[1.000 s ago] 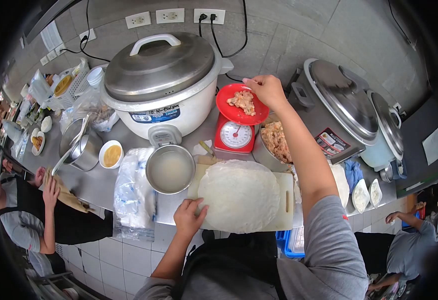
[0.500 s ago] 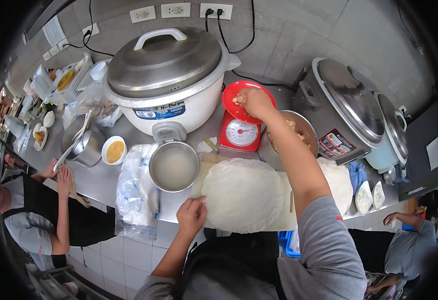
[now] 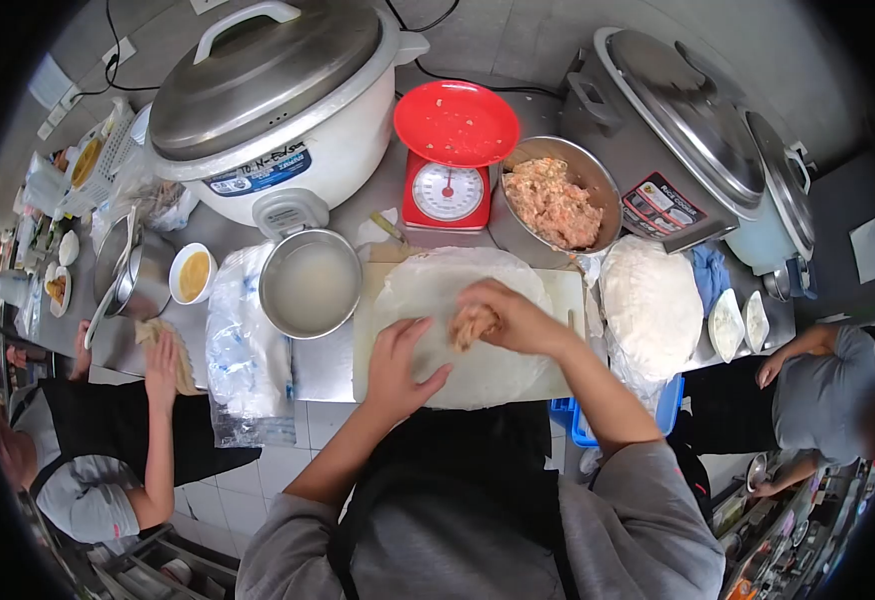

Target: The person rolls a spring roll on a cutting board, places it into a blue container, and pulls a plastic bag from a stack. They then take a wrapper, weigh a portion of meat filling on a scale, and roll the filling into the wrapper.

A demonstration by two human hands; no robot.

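Pinching a lump of minced filling, the person's right hand hovers low over the middle of a round, pale wrapper. The fingers curl in from 3 o'clock, closed around the lump on its right and top, so it shows only on its left. It is a rough clump with no clear long axis. I cannot tell whether it touches the sheet yet.

The left hand lies at about 7 o'clock from the lump, just beside it. It rests palm down on the wrapper's near edge, its fingers spread and holding nothing. The right hand is plainly the nearer one.

The wrapper lies flat on a white cutting board at the near edge of the steel table. At 1 o'clock stands a steel bowl of the same filling. At 12 o'clock a red scale carries a red plate. A steel bowl of cloudy water sits at 9 o'clock and a stack of wrappers at 3 o'clock. It is crowded, with a co-worker's hand pressing on the table well off to the left.
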